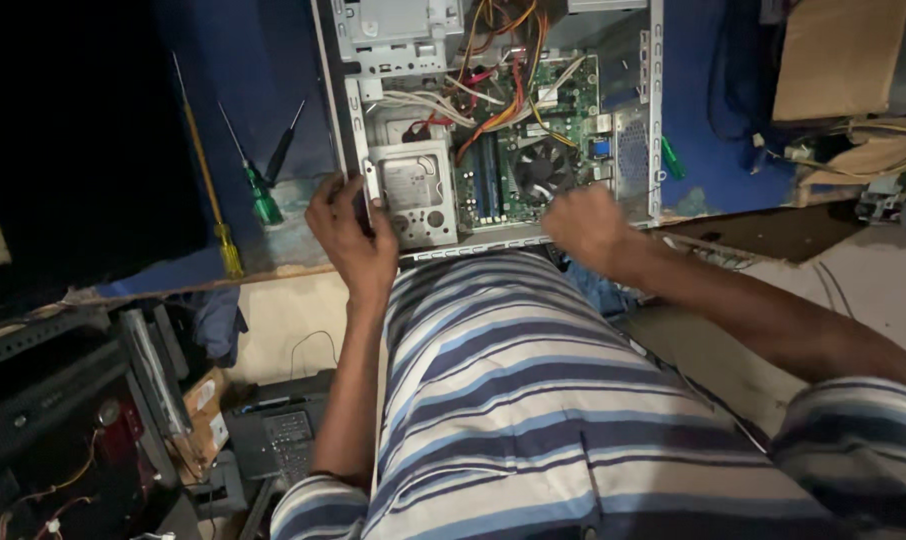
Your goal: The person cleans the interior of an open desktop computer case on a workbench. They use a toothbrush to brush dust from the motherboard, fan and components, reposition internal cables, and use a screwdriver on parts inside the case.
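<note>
An open desktop computer case (656,120) lies on a blue-topped bench, its green motherboard (573,110), black cooling fan (543,168) and bundles of coloured wires (493,70) showing. A silver hard drive (413,190) sits in a metal bracket at the case's near left corner. My left hand (348,235) grips the case's near left edge, fingers next to the drive. My right hand (588,225) is closed into a fist at the case's near edge, below the fan; whether it holds anything I cannot tell. My striped shirt hides the bench edge between the hands.
A long yellow-handled screwdriver (208,175), a green-handled one (258,190) and a black-handled one (281,150) lie on the bench left of the case. Another green handle (671,160) rests at the case's right. Cardboard (838,55) and cables lie at right. Old equipment crowds the floor (83,420) at lower left.
</note>
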Demonstrator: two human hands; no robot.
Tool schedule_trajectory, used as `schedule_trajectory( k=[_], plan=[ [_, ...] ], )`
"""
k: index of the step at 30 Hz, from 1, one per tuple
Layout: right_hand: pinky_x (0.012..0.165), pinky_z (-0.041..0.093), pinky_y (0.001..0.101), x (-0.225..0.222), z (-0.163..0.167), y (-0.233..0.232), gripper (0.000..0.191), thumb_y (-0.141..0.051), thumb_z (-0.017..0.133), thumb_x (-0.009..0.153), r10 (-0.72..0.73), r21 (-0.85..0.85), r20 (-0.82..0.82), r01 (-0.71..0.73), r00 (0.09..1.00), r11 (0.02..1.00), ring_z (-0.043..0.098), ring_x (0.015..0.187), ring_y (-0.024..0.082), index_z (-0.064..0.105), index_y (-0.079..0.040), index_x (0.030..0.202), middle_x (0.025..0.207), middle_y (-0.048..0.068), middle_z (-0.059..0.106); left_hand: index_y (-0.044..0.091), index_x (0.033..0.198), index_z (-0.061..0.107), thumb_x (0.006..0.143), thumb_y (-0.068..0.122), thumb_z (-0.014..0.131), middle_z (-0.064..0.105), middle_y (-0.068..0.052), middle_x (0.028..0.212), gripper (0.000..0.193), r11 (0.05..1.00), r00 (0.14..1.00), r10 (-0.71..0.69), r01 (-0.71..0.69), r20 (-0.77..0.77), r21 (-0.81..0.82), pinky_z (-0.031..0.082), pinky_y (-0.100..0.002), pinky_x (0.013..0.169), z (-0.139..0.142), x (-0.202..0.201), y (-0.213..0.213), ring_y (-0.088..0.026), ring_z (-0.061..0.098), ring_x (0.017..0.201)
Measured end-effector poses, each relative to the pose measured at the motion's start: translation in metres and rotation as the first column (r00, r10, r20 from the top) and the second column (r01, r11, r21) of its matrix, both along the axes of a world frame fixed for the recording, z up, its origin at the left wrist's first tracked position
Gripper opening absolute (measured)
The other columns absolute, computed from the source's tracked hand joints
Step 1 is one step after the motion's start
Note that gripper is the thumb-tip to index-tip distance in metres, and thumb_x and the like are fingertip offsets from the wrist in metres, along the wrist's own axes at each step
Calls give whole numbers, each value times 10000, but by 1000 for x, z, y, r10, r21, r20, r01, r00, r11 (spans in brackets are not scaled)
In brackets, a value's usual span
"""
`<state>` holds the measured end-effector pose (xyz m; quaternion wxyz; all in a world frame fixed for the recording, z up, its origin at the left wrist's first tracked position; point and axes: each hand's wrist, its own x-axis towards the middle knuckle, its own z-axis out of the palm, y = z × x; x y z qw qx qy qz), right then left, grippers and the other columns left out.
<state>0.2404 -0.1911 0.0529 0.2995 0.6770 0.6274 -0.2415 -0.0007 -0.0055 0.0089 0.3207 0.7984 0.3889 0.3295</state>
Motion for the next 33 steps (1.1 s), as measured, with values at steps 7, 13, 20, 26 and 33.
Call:
schedule_trajectory(
  k=[7,13,20,26,33],
  plan=[
    [622,586,403,44,1,30,287,-102,681,751,204,306,-154,-150,967,940,738,754,296,702,-9,1022,783,126,747,32,1288,639,983,118,642,528,-201,1381,317,1000,1000,12,-12,-7,10,382,-514,1105,-2,2,-3,-397,480,1288],
    [685,581,372,38,27,49,207,-179,686,762,481,191,246,-529,842,827,722,827,218,730,-46,915,850,109,734,34,1276,645,956,105,636,531,-204,1379,328,1000,999,27,-27,-28,10,382,-523,1101,-3,4,-2,-402,481,1279],
    [603,585,382,70,17,46,78,-137,698,855,157,28,152,-163,976,986,744,777,215,753,-95,818,874,95,734,28,1286,637,944,79,637,526,-211,1382,346,1000,1000,14,-14,-13,2,388,-520,1092,-2,4,-4,-406,483,1272],
    [521,597,350,79,7,21,82,-168,710,813,191,-29,247,-190,950,981,756,751,208,761,-105,819,908,109,730,32,1299,628,935,70,629,526,-209,1382,365,1000,1000,-5,5,5,-1,392,-515,1096,3,3,-3,-404,483,1275],
    [641,584,445,54,20,10,296,-249,620,982,79,-63,-185,-92,979,994,737,721,313,739,-95,759,761,159,701,38,1273,644,958,79,636,542,-202,1381,318,1000,1000,13,-13,14,-18,391,-513,1106,2,4,-5,-395,487,1280]
  ],
)
